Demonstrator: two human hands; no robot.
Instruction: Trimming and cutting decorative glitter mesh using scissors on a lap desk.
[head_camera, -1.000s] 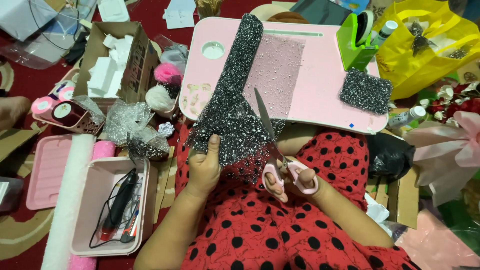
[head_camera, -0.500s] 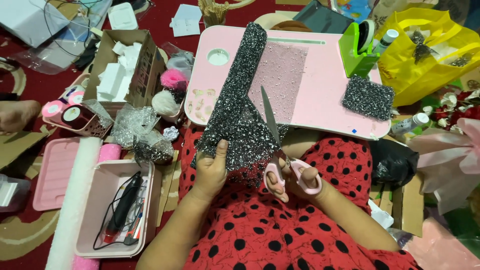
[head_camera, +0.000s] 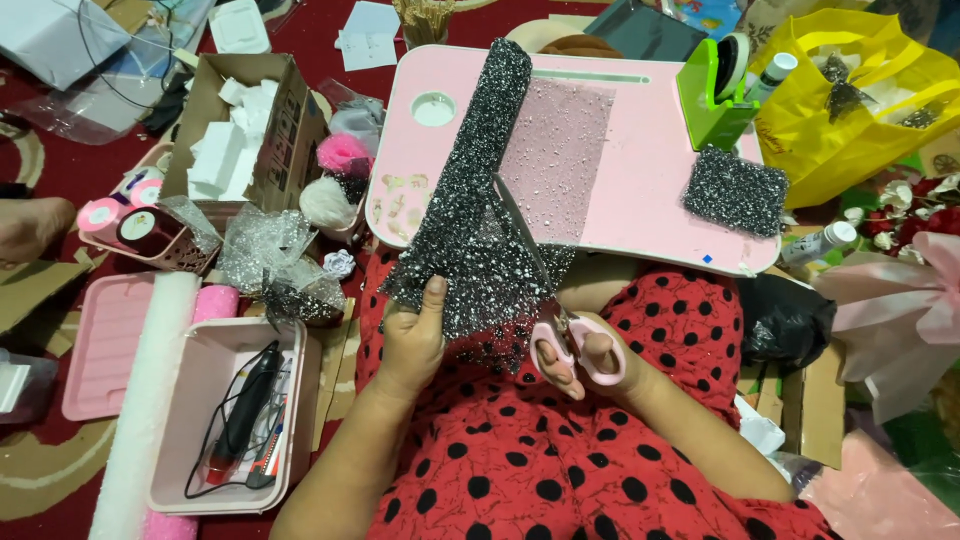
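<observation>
Left hand (head_camera: 408, 340) pinching glitter fabric (head_camera: 470, 235) taut over the pink surface (head_camera: 640, 190); right hand (head_camera: 585, 360) fingers through scissors (head_camera: 545, 300) (blades parted mid-sheet), keeping the cut straight.

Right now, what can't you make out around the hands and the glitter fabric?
- Scissor blades' far edge: lost against dark glitter fabric, head view.
- Right hand fingers: hidden in pink handles.
- Left hand fingers: under the fabric.
- Yellow bag: cut off by right edge.

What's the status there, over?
Left hand pinching glittery black mesh strip. Right hand working pink scissors, blades in the mesh. Nothing blocking the cut line.
</observation>
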